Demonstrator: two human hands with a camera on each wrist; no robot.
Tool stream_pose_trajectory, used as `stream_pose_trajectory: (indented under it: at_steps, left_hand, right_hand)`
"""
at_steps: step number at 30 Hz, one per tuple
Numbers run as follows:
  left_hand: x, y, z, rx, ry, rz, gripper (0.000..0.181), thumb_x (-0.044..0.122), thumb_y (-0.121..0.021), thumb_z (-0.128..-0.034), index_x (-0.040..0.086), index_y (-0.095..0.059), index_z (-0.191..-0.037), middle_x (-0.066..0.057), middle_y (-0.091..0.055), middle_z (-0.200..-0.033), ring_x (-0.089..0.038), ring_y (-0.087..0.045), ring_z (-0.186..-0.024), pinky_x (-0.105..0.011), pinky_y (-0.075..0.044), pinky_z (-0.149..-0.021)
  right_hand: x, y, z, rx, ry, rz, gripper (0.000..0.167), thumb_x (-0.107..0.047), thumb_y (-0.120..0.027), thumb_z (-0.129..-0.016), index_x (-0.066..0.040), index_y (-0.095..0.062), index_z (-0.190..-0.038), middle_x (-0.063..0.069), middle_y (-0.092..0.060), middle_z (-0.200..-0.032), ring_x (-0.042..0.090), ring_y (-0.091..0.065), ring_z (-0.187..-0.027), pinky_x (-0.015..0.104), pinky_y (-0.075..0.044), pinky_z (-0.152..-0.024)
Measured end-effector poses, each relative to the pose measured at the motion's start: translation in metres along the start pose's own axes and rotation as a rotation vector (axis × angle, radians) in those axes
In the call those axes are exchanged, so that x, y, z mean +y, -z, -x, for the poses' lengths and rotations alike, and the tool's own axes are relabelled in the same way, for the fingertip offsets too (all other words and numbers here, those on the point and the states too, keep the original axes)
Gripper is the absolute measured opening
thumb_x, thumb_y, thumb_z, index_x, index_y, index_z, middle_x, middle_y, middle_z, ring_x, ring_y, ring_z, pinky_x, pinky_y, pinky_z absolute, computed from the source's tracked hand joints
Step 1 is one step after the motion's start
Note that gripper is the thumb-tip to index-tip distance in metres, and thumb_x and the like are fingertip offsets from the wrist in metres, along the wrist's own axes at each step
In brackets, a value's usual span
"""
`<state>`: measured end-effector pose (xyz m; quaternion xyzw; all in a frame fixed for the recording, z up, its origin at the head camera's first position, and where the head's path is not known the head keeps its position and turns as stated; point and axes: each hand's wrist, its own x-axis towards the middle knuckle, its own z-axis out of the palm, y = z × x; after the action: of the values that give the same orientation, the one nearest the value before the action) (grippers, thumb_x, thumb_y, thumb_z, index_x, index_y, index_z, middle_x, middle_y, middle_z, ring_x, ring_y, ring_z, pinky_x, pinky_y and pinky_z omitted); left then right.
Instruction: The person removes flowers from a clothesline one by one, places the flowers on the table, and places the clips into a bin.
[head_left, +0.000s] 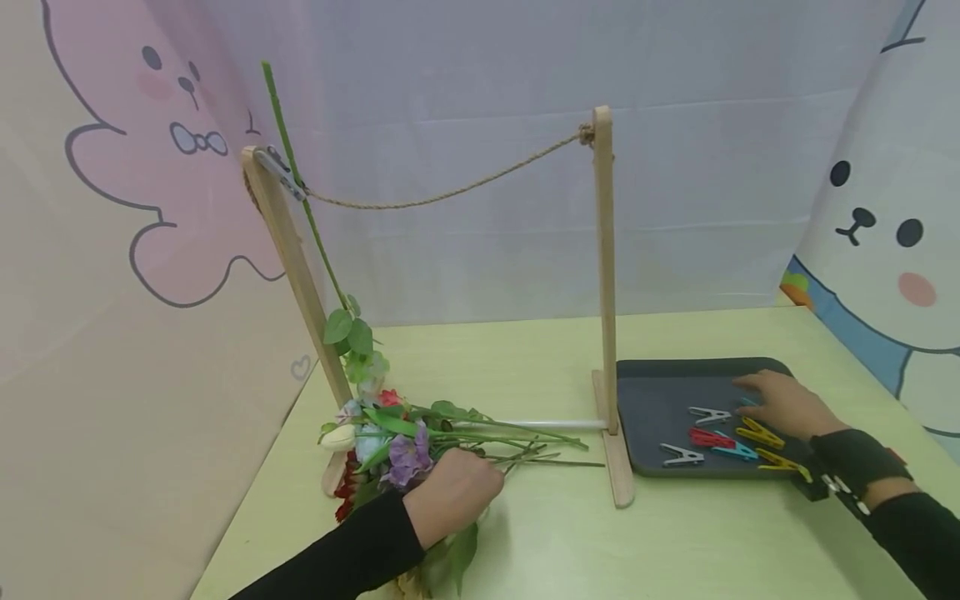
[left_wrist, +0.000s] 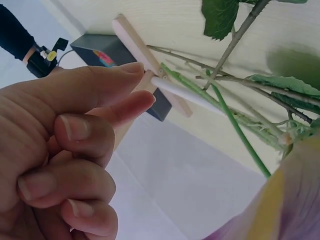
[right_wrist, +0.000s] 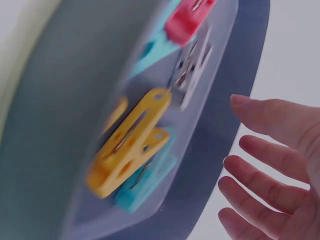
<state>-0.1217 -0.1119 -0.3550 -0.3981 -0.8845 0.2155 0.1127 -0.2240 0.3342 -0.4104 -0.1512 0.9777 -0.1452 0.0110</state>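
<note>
My left hand [head_left: 455, 493] is over a pile of artificial flowers, close to a purple flower [head_left: 408, 457] and several green stems [head_left: 525, 429]. In the left wrist view, its thumb and index finger reach forward with a gap between them, while the other fingers curl inward; no held thing shows. My right hand [head_left: 791, 406] hovers over the dark tray [head_left: 652, 400], fingers spread and holding nothing. Below it lie yellow clothespins [right_wrist: 127, 145], a blue clothespin [right_wrist: 147, 185], a red one [head_left: 711, 438] and grey ones [head_left: 681, 455].
A wooden frame has a left post [head_left: 296, 267] and a right post [head_left: 604, 275], with a twine rope [head_left: 442, 198] sagging between them. A grey clothespin [head_left: 281, 172] pinches a green stem [head_left: 318, 237] near the left post; its flowers hang downward. A white bar [head_left: 525, 424] runs low.
</note>
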Motion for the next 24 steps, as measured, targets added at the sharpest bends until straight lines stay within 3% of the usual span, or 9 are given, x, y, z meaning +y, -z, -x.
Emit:
stream_pose_trajectory:
  at_steps: [6,10,13,15,18,21,24]
  left_hand:
    - [-0.005,0.013,0.007,0.025,0.017,0.032,0.054,0.007,-0.063,-0.0800,0.021,-0.017,-0.057,0.006,-0.008,-0.054,-0.009,-0.007,-0.053,-0.023,-0.007,-0.047]
    - [-0.012,0.025,0.013,0.023,0.027,0.031,0.045,0.009,-0.065,-0.0802,0.021,-0.031,-0.054,0.008,-0.017,-0.048,-0.006,-0.010,-0.048,-0.022,-0.009,-0.045]
    - [-0.019,0.034,0.016,0.004,0.035,0.009,0.037,0.011,-0.067,-0.0802,0.021,-0.042,-0.056,0.007,-0.028,-0.045,-0.004,-0.016,-0.043,-0.020,-0.015,-0.041]
    - [-0.023,0.039,0.017,-0.003,0.048,0.002,0.035,0.011,-0.067,-0.0807,0.020,-0.044,-0.057,0.007,-0.029,-0.046,-0.004,-0.016,-0.044,-0.021,-0.016,-0.041]
    - [-0.027,0.041,0.016,0.000,0.050,0.001,0.034,0.012,-0.067,-0.0817,0.020,-0.043,-0.058,0.007,-0.023,-0.047,-0.005,-0.014,-0.045,-0.021,-0.015,-0.041]
    - [-0.032,0.041,0.015,0.018,0.064,0.010,0.038,0.014,-0.065,-0.0837,0.019,-0.038,-0.057,0.006,-0.015,-0.050,-0.007,-0.010,-0.049,-0.023,-0.009,-0.045]
    - [-0.040,0.040,0.015,0.055,0.099,0.034,0.039,0.017,-0.066,-0.0828,0.019,-0.038,-0.056,0.007,-0.014,-0.050,-0.006,-0.010,-0.049,-0.023,-0.007,-0.046]
  right_hand:
    - [-0.024,0.006,0.000,0.061,0.052,-0.017,0.046,-0.018,-0.070,-0.078,0.008,-0.057,-0.115,0.028,-0.057,-0.109,0.046,-0.052,-0.099,0.053,-0.044,-0.080]
    - [-0.051,0.014,-0.002,0.119,0.105,-0.029,0.044,-0.018,-0.069,-0.080,0.004,-0.058,-0.116,0.026,-0.058,-0.111,0.043,-0.055,-0.099,0.051,-0.046,-0.078]
    - [-0.080,0.022,-0.005,0.210,0.184,-0.057,0.038,-0.015,-0.069,-0.080,0.000,-0.060,-0.114,0.020,-0.061,-0.106,0.037,-0.059,-0.094,0.046,-0.049,-0.075]
    - [-0.101,0.025,-0.010,0.334,0.277,-0.083,0.033,-0.016,-0.071,-0.079,-0.003,-0.064,-0.109,0.013,-0.064,-0.099,0.028,-0.062,-0.087,0.040,-0.050,-0.071]
    - [-0.134,0.029,-0.019,0.594,0.471,-0.135,0.024,-0.030,-0.067,-0.084,-0.010,-0.069,-0.095,0.002,-0.066,-0.082,0.016,-0.061,-0.071,0.029,-0.047,-0.062]
    - [-0.173,0.039,-0.032,0.849,0.686,-0.111,0.036,-0.044,-0.056,-0.088,-0.013,-0.070,-0.077,-0.003,-0.062,-0.063,0.009,-0.054,-0.052,0.023,-0.041,-0.050]
    - [-0.214,0.050,-0.045,0.963,0.838,0.012,0.047,-0.047,-0.047,-0.092,-0.013,-0.069,-0.068,-0.003,-0.061,-0.057,0.008,-0.053,-0.046,0.022,-0.039,-0.043]
